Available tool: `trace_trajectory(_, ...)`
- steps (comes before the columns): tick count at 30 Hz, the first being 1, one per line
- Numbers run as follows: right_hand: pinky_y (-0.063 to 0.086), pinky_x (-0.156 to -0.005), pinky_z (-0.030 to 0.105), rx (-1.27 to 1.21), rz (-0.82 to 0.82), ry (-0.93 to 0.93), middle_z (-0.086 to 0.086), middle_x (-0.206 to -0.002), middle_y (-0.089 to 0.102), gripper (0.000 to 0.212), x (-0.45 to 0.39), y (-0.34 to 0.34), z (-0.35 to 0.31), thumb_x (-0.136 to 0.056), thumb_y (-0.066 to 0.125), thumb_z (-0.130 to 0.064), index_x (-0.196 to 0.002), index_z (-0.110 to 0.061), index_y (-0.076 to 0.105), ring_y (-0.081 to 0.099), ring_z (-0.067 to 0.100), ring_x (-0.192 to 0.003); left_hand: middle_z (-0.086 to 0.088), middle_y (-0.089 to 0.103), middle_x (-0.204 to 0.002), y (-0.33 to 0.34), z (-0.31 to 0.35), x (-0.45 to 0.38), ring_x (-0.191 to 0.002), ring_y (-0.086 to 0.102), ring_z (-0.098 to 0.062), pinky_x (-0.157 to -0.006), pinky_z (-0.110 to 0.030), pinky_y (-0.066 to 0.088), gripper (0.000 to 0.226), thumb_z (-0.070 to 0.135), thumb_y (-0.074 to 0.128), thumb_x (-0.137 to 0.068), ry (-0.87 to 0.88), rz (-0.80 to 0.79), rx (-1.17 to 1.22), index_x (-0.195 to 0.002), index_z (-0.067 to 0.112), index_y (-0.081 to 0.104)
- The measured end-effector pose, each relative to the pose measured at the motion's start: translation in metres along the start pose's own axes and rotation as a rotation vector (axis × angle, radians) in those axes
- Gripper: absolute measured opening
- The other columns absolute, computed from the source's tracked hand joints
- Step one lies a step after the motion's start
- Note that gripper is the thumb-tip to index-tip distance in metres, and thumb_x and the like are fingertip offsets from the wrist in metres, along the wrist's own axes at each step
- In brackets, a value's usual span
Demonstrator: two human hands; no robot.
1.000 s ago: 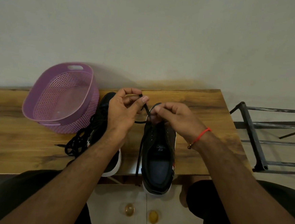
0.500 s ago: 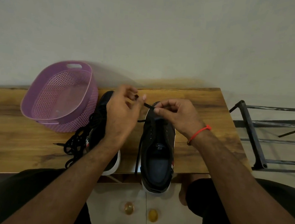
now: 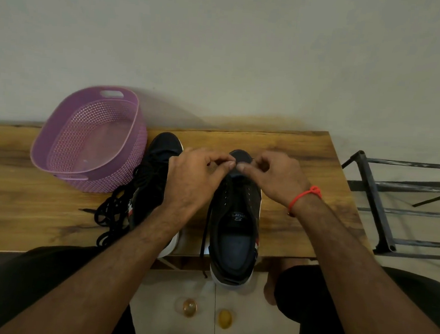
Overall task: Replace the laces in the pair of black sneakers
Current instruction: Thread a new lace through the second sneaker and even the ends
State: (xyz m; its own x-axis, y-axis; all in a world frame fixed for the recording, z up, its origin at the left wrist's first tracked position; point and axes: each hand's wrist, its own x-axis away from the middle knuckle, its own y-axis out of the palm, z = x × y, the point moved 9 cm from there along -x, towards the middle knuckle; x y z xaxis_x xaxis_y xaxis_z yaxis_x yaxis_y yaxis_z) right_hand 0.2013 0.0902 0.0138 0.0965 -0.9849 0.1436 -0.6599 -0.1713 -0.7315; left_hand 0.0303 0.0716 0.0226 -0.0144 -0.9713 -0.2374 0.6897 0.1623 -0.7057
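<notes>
Two black sneakers stand on the wooden table [image 3: 306,158], toes away from me. The right sneaker [image 3: 237,221] has bare eyelets and its heel juts over the table's front edge. A black lace [image 3: 207,226] hangs down its left side past that edge. My left hand [image 3: 194,180] and my right hand [image 3: 273,176] meet over its toe end, fingertips pinched together on the lace near the lowest eyelets. The left sneaker [image 3: 158,162] lies half under my left forearm. A tangled pile of black laces [image 3: 112,211] lies at its left.
A purple perforated basket [image 3: 89,140] stands at the table's back left, touching the left sneaker. A dark metal rack [image 3: 384,206] stands on the floor to the right. Two small yellowish objects [image 3: 189,306] lie on the floor between my knees.
Both hands have dropped lower and come together over the right sneaker's toe end. The stretch of lace held up between them a second ago no longer shows.
</notes>
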Motion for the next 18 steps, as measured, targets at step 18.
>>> trace_trajectory(18, 0.058, -0.086, 0.047, -0.090, -0.342, 0.296, 0.013, -0.109, 0.071, 0.015, 0.019, 0.016, 0.030, -0.098, 0.056, -0.017, -0.100, -0.019, 0.070, 0.066, 0.027, -0.107, 0.016, 0.037, -0.150, 0.041, -0.004, 0.021, -0.134, 0.025, -0.019, -0.109, -0.050, 0.027, 0.018, 0.055, 0.072, -0.085, -0.194, -0.164, -0.160, -0.100, 0.046, 0.075)
